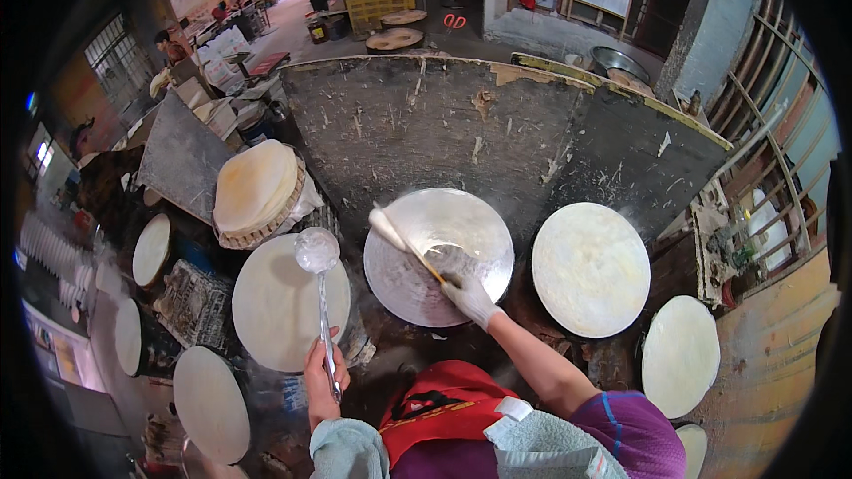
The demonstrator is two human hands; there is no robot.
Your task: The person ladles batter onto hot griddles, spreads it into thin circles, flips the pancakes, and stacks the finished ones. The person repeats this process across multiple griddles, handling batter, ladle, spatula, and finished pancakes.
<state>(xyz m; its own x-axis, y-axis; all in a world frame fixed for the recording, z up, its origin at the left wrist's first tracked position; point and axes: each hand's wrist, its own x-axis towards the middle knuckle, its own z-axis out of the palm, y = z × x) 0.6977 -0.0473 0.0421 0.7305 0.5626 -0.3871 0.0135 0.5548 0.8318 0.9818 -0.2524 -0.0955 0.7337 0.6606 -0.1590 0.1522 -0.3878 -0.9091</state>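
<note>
My right hand (471,299), in a whitish glove, grips the thin wooden handle of a white-headed brush or spreader (389,229). Beneath it lies a round metal griddle (399,279), partly coated with a wet white layer that shines around a bare middle. My bare left hand (325,372) is closed around the handle of a metal ladle (317,250). The ladle's bowl hangs above the round pan to the left, which bears a pale flat sheet (266,306). What the bowl contains is hard to tell.
Another sheet-covered pan (591,269) stands right of the griddle, and several more ring me on both sides. A stack of round sheets (256,186) rests on a basket at the left. Scraped dark boards (432,120) rise behind the griddle. A person (174,50) is farther back.
</note>
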